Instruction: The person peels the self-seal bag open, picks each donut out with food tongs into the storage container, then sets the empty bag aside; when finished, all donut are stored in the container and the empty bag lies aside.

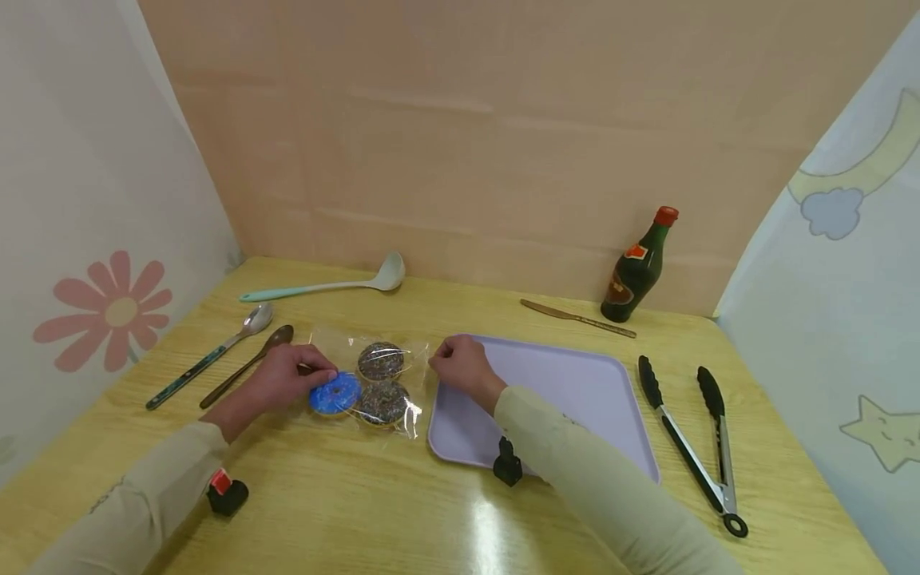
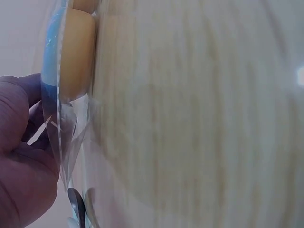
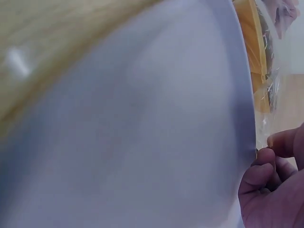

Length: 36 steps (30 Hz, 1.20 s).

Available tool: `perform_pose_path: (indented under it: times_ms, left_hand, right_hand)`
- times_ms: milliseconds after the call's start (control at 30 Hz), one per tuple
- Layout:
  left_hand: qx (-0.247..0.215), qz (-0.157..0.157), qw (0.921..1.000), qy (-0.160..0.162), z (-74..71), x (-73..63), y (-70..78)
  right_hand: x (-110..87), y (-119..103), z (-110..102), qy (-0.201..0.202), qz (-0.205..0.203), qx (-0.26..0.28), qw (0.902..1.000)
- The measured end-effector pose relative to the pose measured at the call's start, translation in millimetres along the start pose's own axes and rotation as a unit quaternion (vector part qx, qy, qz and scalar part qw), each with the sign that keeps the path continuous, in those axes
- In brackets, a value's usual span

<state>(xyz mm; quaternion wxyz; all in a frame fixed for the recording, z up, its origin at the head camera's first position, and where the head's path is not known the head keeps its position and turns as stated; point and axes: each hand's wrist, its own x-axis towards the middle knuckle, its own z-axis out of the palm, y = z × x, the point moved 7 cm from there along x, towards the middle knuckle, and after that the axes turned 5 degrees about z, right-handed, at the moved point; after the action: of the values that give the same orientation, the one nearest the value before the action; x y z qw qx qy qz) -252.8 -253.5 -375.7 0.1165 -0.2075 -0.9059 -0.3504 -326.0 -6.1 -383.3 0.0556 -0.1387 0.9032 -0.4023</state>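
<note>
A clear plastic bag (image 1: 413, 414) on the wooden table holds a blue-iced donut (image 1: 335, 396) and two dark-iced donuts with sprinkles, one behind (image 1: 381, 362) and one in front (image 1: 384, 402). At the bag's left side, my left hand (image 1: 283, 377) pinches the plastic, fingertips against the blue donut; the left wrist view shows this hand (image 2: 23, 156) beside the donut's tan side (image 2: 77, 54). The right hand (image 1: 463, 366) pinches the bag's right edge with thumb and finger, over the left rim of a lilac tray (image 1: 575, 383). Close up, these pinching fingers (image 3: 256, 175) appear beside the tray rim.
Left of the bag lie a dark spoon (image 1: 244, 369) and a spoon with a patterned handle (image 1: 204, 363). A ladle (image 1: 323, 286) lies behind. Beyond the tray are a butter knife (image 1: 575, 317) and a green bottle (image 1: 636, 267); tongs (image 1: 690, 451) lie spread at right.
</note>
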Motion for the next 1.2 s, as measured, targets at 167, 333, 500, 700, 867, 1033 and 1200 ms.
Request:
perform_pose_path:
  times_ms: [167, 333, 500, 700, 867, 1033, 1200]
  left_hand:
    - [0.004, 0.001, 1.0, -0.002, 0.8, -1.3, -0.3]
    - [0.009, 0.018, 0.9998, -0.001, 2.0, 0.8, 0.4]
    - [0.005, 0.017, 0.9998, -0.006, 2.8, 0.5, -0.4]
    - [-0.008, 0.015, 0.9999, -0.001, 1.7, -1.1, 1.6]
    - [-0.018, 0.007, 0.9998, 0.002, 2.4, -0.4, 1.8]
    - [-0.02, -0.015, 0.9996, 0.012, 1.9, 0.0, -0.8]
    - [-0.02, -0.018, 0.9995, 0.017, 4.5, -2.1, -1.6]
  right_hand:
    - [-2.9, 3.2, -1.8, 0.017, 0.006, -0.006, 0.9998]
    - [-6.5, 5.9, -5.4, 0.027, 0.015, -0.006, 0.9995]
    - [-9.5, 16.1, -9.6, 0.025, 0.043, 0.001, 0.9988]
    - [-13.6, 16.6, -16.0, 0.017, 0.029, -0.018, 0.9993]
    - [-22.5, 9.2, -21.7, 0.022, -0.051, -0.037, 0.9978]
    - [-41.8, -7.6, -11.1, -0.033, -0.189, -0.114, 0.9747]
    - [-55.6, -13.5, -2.2, -0.033, -0.279, -0.174, 0.9439]
